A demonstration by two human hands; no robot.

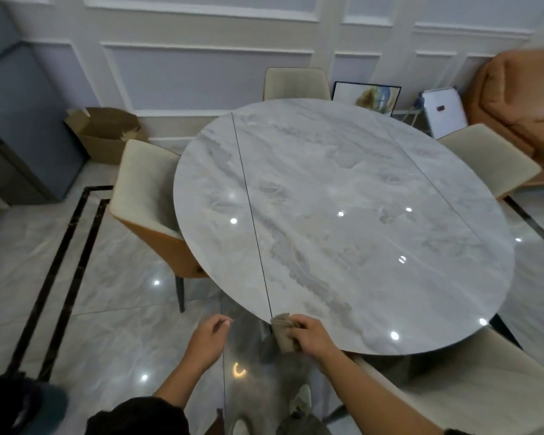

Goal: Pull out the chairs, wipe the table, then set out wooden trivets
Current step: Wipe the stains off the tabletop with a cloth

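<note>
We are at the wiping step: our right hand (311, 335) grips a bunched tan cloth (284, 331) and presses it on the near rim of the round marble counter (343, 196), right where the dark seam (252, 208) meets the edge, with part of the cloth hanging over the rim. Our left hand (211, 337) hangs just left of the counter above the floor, fingers loosely curled and holding nothing. Four cream chairs ring the counter: the left chair (145, 196), the far chair (296, 81), the right chair (487, 158) and the near chair (453, 390) by our right arm. All stand close to the rim, so we cannot say that they are fully drawn out. No wooden trivets show anywhere in view. We judge that most of the top is yet to be covered, so the next move calls for a long sweep away from us across the marble, pressing the cloth flat and leaning in to reach the far side.
</note>
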